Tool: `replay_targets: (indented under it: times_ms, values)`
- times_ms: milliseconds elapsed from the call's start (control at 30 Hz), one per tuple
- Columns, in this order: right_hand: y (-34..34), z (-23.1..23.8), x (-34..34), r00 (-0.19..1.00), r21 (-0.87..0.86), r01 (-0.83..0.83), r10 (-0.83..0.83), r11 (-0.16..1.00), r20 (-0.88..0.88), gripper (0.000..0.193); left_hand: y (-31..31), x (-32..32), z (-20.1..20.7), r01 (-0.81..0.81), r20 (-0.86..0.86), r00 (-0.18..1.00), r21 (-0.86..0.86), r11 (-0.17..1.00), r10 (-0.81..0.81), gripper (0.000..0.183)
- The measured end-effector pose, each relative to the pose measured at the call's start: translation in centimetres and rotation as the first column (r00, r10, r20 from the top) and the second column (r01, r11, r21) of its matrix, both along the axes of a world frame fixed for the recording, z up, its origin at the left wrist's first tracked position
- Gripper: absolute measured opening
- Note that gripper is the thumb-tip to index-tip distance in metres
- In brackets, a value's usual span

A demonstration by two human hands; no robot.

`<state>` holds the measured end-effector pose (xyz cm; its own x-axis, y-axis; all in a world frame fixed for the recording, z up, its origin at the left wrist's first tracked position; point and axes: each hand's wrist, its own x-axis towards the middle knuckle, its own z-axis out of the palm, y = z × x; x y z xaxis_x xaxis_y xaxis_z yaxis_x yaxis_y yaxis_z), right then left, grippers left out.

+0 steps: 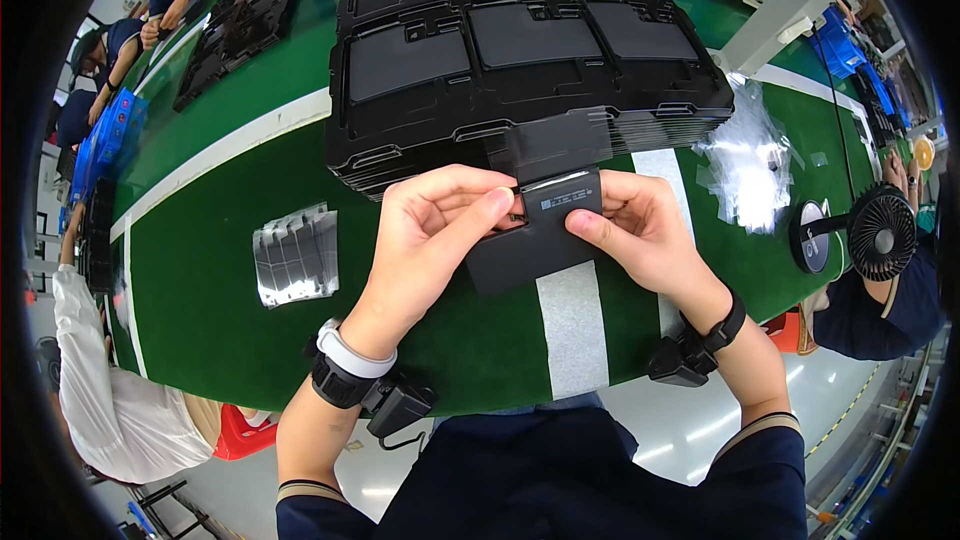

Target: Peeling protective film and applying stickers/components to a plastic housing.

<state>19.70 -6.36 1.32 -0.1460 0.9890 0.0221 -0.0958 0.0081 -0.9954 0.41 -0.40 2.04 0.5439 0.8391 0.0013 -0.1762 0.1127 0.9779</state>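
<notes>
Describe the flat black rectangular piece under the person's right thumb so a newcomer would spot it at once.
Find the stack of black plastic trays on the green table. Just in front of its near edge, between the left hand and right hand, is the flat black rectangular piece. Unlike the dark panels in those trays, it is held and shows fine pale print.

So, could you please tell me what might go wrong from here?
The flat black piece is held by the left hand and the right hand, so uneven pressure might bend it. The tray stack stands just beyond; a bump might jostle it. The fan is near the loose clear films; if running, it could scatter them.
</notes>
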Motion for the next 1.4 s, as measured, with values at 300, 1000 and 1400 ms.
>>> replay_targets:
  times_ms: [300, 1000, 1400]
  values:
    - [0.1, 0.1, -0.1, 1.000, 0.003, 0.012, -0.012, 1.000, 0.019, 0.018, 0.0, 0.0, 0.0, -0.001, 0.006, 1.000, 0.011, 1.000, 0.000, 0.014]
    - [0.1, -0.7, -0.3, 0.934, 0.200, 0.165, -0.219, 0.966, 0.284, 0.013, -0.2, 0.1, -1.0, -0.036, 0.065, 0.998, 0.213, 0.976, 0.022, 0.022]
    - [0.0, -0.3, -0.1, 0.992, 0.098, -0.047, 0.035, 0.994, 0.125, 0.017, 0.3, -0.9, 0.0, 0.125, 0.012, 0.992, 0.052, 0.991, -0.126, 0.008]
